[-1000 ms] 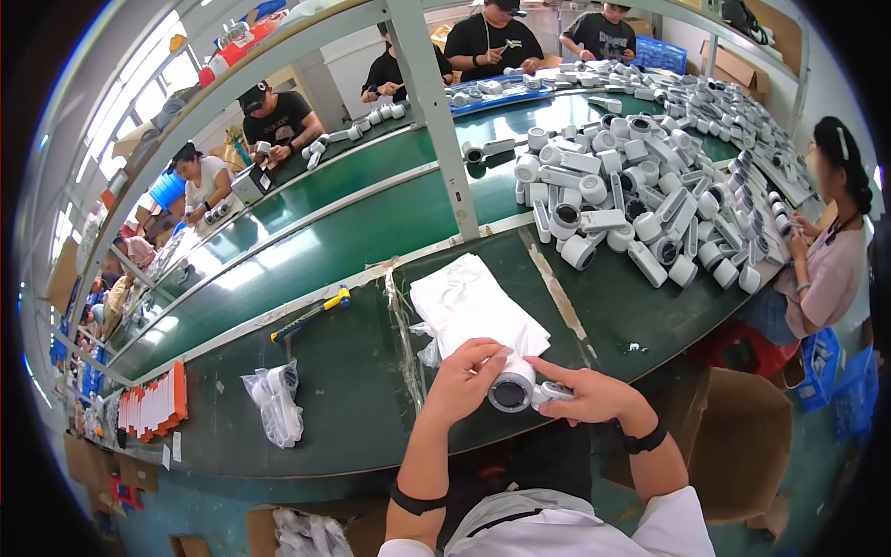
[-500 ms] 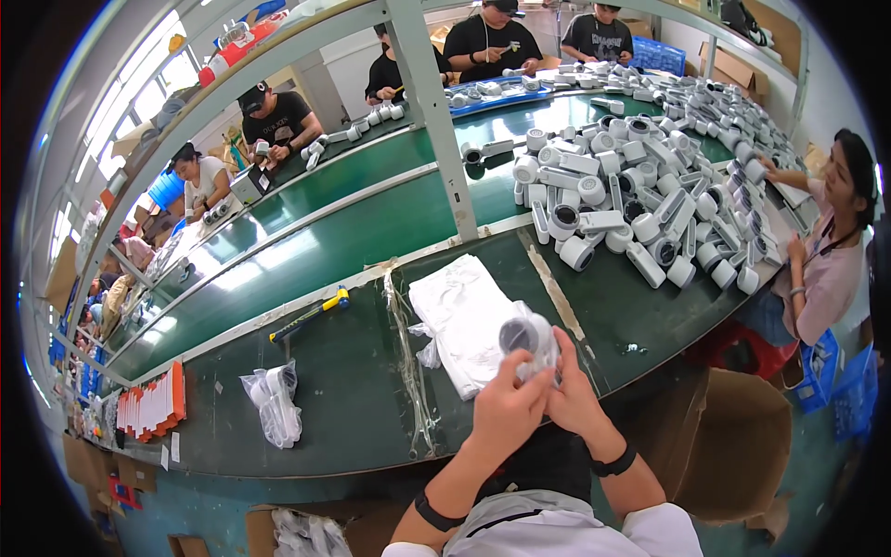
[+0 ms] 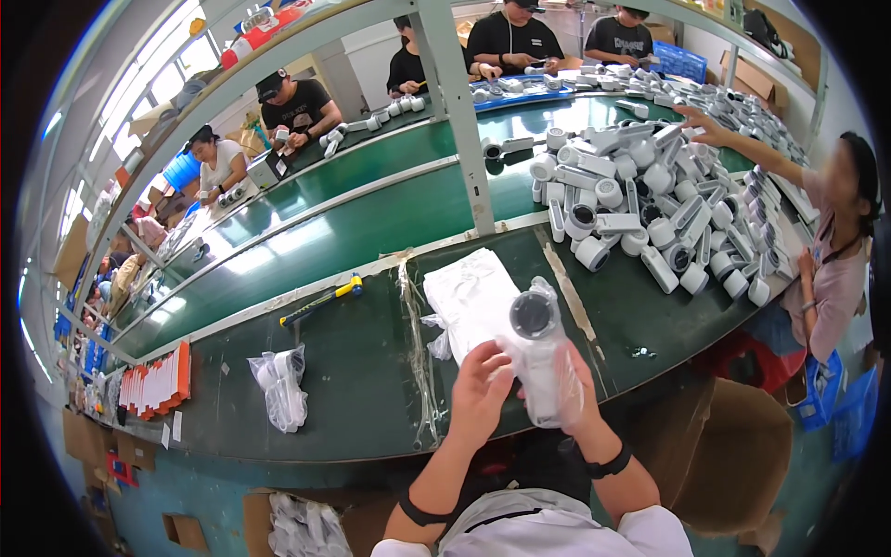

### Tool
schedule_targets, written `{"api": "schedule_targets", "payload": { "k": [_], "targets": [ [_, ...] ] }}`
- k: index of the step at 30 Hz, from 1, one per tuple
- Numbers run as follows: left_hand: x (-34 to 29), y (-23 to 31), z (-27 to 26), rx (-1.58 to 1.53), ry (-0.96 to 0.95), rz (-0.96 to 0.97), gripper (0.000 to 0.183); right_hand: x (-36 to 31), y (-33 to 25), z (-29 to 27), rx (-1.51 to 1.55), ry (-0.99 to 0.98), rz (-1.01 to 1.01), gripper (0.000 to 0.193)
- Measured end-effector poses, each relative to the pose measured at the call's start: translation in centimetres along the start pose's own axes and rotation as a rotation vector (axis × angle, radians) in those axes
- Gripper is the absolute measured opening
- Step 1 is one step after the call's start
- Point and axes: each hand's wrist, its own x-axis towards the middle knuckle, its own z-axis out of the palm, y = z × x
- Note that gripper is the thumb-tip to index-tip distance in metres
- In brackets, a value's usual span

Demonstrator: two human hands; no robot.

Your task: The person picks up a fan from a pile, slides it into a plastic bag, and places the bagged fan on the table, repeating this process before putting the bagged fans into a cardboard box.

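A white handheld device (image 3: pixel 540 371) with a round, grey-faced head and a straight handle stands upright in a clear plastic bag. My right hand (image 3: pixel 577 395) grips the handle through the bag from its right side. On the other side is my left hand (image 3: pixel 480 385), its fingers apart and curved beside the bag; whether the fingertips touch the film is hard to tell. Just behind lies a stack of white plastic bags (image 3: pixel 469 288). Another bagged device (image 3: pixel 280 388) rests on the dark green bench (image 3: pixel 353 371) to the left.
A yellow-and-black hammer (image 3: pixel 321 300) lies toward the bench's back. Unbagged devices pile up (image 3: pixel 650 195) at right, where a person in pink (image 3: pixel 831 269) reaches over. Orange-and-white boxes (image 3: pixel 156 381) stand at left. Cartons (image 3: pixel 742 455) sit below; a metal post (image 3: pixel 455 121) rises behind.
My left hand has come off the device and moved left with its fingers spread. The bagged device now stands upright in my right hand. The person at right has stretched an arm across the pile.
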Motion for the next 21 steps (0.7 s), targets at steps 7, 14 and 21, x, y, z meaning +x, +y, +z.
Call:
{"api": "schedule_targets", "payload": {
  "k": [7, 14, 21],
  "targets": [
    [-1.1, -0.4, 0.1, -0.433, 0.003, -0.471, 0.05, -0.5, 1.8, 2.6, -0.128, -0.004, -0.11, 0.037],
    [-1.5, 1.2, -3.0, -0.533, 0.024, -0.419, 0.042, 0.6, -0.4, 2.3, -1.225, 0.086, -0.745, 0.013],
    [-1.9, 2.9, -8.4, -0.052, 0.408, -0.101, 0.031, -1.7, 0.4, 0.4, -1.119, -0.122, -0.636, 0.01]
  ]
}}
